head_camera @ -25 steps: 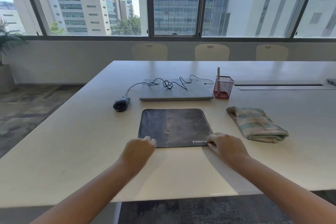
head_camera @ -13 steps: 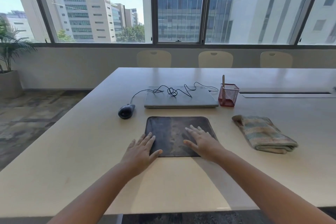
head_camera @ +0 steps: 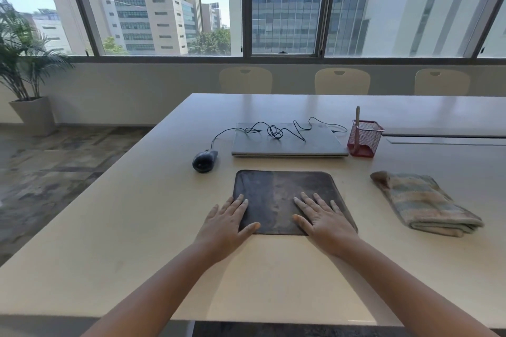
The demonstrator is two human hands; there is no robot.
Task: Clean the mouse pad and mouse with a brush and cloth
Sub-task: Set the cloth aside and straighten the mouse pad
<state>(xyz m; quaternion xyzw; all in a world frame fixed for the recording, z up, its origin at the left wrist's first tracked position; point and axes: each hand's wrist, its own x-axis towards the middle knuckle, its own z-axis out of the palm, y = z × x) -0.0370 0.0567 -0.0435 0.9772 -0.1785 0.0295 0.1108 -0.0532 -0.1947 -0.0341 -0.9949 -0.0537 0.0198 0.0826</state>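
Both hands flat, palms down, fingers straight and slightly spread, nothing grasped. Left hand (head_camera: 227, 223) sits on the near-left corner of the mouse pad (head_camera: 284, 191), thumb and inner fingers on the pad, outer fingers over the table (head_camera: 137, 227). Right hand (head_camera: 324, 220) lies fully on the near-right part of the pad, fingertips pointing far. Pad is dark, smudged, lying flat on the table near centre, long axis left-right, edges roughly square to the table's near edge. Mouse (head_camera: 204, 160) is just off the pad's far-left corner, not touching it, long axis near-far with a slight tilt right; its cable (head_camera: 276, 130) runs far-right and loops over the closed laptop (head_camera: 287, 143) directly beyond the pad. Red mesh holder (head_camera: 365, 139) stands at the laptop's right edge with a brush (head_camera: 357, 117) upright inside, handle poking above the rim. Folded cloth (head_camera: 421, 201) lies right of the pad, apart from it, long axis angled near-right.
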